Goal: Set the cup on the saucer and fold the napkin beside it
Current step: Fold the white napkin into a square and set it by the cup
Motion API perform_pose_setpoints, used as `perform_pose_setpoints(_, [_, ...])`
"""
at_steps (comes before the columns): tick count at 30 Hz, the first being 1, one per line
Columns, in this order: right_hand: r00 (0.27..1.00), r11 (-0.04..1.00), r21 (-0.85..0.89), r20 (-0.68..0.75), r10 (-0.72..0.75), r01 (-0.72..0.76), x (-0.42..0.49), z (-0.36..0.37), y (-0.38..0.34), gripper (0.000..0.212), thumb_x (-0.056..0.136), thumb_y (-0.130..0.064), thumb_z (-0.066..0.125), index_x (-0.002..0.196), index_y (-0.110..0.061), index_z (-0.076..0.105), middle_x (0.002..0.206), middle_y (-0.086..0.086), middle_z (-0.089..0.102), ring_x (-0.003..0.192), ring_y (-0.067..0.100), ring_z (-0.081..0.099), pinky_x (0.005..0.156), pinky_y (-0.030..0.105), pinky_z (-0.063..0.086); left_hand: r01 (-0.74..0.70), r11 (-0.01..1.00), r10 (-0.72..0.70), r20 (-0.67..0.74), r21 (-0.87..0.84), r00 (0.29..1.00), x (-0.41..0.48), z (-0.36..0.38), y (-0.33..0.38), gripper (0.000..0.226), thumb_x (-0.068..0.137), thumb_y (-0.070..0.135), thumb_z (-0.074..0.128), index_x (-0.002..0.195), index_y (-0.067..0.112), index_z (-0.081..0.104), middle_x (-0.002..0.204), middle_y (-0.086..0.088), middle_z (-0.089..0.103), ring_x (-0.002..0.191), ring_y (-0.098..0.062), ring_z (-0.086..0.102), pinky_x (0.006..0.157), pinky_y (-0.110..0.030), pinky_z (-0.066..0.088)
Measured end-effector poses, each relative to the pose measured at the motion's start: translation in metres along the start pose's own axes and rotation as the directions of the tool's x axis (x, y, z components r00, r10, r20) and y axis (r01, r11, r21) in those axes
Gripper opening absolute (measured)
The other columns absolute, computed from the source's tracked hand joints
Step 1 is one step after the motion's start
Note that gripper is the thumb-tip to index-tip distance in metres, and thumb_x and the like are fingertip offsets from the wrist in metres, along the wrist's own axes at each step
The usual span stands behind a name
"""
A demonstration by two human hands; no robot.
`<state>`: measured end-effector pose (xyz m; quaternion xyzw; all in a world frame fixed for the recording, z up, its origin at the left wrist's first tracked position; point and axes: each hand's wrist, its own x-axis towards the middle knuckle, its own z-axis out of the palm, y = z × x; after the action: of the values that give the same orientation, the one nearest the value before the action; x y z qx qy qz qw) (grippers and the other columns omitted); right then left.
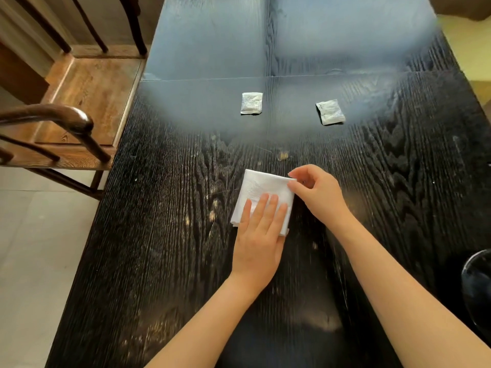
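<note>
A white paper napkin (261,188) lies folded into a rough square on the black wooden table (159,235). My left hand (260,235) rests flat on its near half, fingers together and pressing down. My right hand (316,192) pinches the napkin's far right corner between thumb and forefinger. At the right edge of the view a dark glossy rounded object (478,282) is partly cut off; I cannot tell whether it is the cup or the saucer.
Two small white sachets (251,103) (330,112) lie further back on the table. A wooden chair (79,102) stands at the table's left side, over a pale tiled floor (34,248).
</note>
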<state>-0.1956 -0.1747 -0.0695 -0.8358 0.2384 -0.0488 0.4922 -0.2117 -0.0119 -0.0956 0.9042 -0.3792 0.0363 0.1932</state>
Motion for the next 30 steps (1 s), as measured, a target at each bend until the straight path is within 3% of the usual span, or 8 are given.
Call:
perform_pose_setpoints(3, [1.000, 1.000, 0.010, -0.029, 0.001, -0.001, -0.003, 0.000, -0.002, 0.011, 0.082, -0.011, 0.061, 0.089, -0.019, 0.064, 0.083, -0.009, 0.063, 0.079, 0.009, 0.059, 0.067, 0.009, 0.044, -0.019, 0.999, 0.017, 0.040, 0.036, 0.999, -0.001, 0.004, 0.000, 0.048, 0.089, 0.025, 0.045, 0.134, 0.008, 0.047, 0.141, -0.013, 0.047, 0.135, -0.029, 0.037, 0.111, -0.055, 0.025])
perform_pose_setpoints(5, [0.997, 0.996, -0.077, -0.059, -0.043, 0.038, -0.006, 0.003, -0.003, 0.010, 0.083, -0.009, 0.059, 0.087, -0.015, 0.065, 0.085, -0.003, 0.063, 0.081, 0.015, 0.059, 0.072, 0.019, 0.046, -0.022, 0.997, 0.013, 0.113, 0.075, 0.994, -0.002, 0.004, 0.002, 0.053, 0.090, 0.035, 0.043, 0.135, 0.007, 0.045, 0.142, -0.013, 0.045, 0.136, -0.028, 0.036, 0.110, -0.056, 0.024])
perform_pose_setpoints(9, [0.982, 0.956, -0.267, -0.107, -0.157, 0.123, -0.011, 0.011, 0.000, 0.018, 0.085, 0.000, 0.052, 0.097, -0.006, 0.065, 0.100, 0.009, 0.062, 0.098, 0.023, 0.052, 0.084, 0.021, 0.034, -0.040, 0.993, 0.006, 0.287, 0.113, 0.958, -0.003, -0.002, 0.003, 0.064, 0.091, 0.046, 0.032, 0.142, 0.005, 0.033, 0.151, -0.013, 0.028, 0.141, -0.029, 0.021, 0.114, -0.053, 0.014])
perform_pose_setpoints(12, [0.984, 0.975, -0.156, -0.060, -0.168, 0.157, -0.015, 0.017, -0.004, 0.030, 0.092, -0.001, 0.044, 0.119, -0.002, 0.058, 0.127, 0.011, 0.056, 0.122, 0.023, 0.045, 0.102, 0.019, 0.025, 0.072, 0.942, 0.016, 0.259, -0.327, 0.966, 0.001, -0.014, -0.003, 0.054, 0.095, 0.034, 0.023, 0.144, 0.010, 0.025, 0.152, -0.001, 0.016, 0.144, -0.015, 0.007, 0.118, -0.031, -0.005])
perform_pose_setpoints(15, [0.982, 0.954, -0.234, 0.085, -0.169, 0.185, -0.020, 0.030, -0.002, 0.042, 0.099, -0.014, 0.036, 0.139, -0.002, 0.037, 0.150, 0.012, 0.032, 0.141, 0.023, 0.023, 0.117, 0.028, 0.008, 0.257, 0.764, -0.275, 0.062, -0.591, 0.959, 0.015, -0.027, -0.015, 0.044, 0.093, 0.016, 0.032, 0.134, 0.010, 0.046, 0.139, 0.002, 0.043, 0.134, -0.009, 0.034, 0.114, -0.019, 0.018])
perform_pose_setpoints(17, [0.976, 0.857, -0.471, 0.155, -0.153, 0.209, -0.023, 0.040, 0.006, 0.055, 0.099, -0.029, 0.030, 0.147, -0.005, 0.015, 0.158, 0.010, 0.008, 0.146, 0.021, 0.002, 0.117, 0.032, -0.008, 0.295, 0.848, -0.331, -0.006, -0.439, 0.943, 0.031, -0.028, -0.026, 0.045, 0.094, 0.018, 0.030, 0.137, 0.011, 0.042, 0.145, -0.005, 0.040, 0.139, -0.014, 0.026, 0.117, -0.026, 0.011])
perform_pose_setpoints(22, [0.982, 0.677, -0.712, 0.134, -0.130, 0.187, -0.025, 0.052, 0.017, 0.071, 0.090, -0.054, 0.008, 0.143, -0.012, -0.015, 0.154, 0.005, -0.023, 0.143, 0.018, -0.019, 0.117, 0.039, -0.014, 0.269, 0.960, -0.279, 0.191, 0.078, 0.941, 0.035, -0.005, -0.042, 0.053, 0.099, 0.032, 0.018, 0.148, 0.021, 0.001, 0.159, -0.006, 0.000, 0.145, -0.017, -0.006, 0.116, -0.038, -0.010])
perform_pose_setpoints(30, [0.987, 0.656, -0.738, 0.104, -0.121, 0.159, -0.036, 0.047, 0.026, 0.068, 0.090, -0.051, 0.005, 0.141, -0.014, -0.019, 0.155, 0.005, -0.021, 0.144, 0.018, -0.019, 0.116, 0.039, -0.014, 0.307, 0.947, -0.321, 0.296, 0.093, 0.900, 0.039, -0.009, -0.043, 0.056, 0.099, 0.033, 0.016, 0.146, 0.021, -0.011, 0.158, -0.005, -0.009, 0.145, -0.016, -0.011, 0.117, -0.039, -0.010])
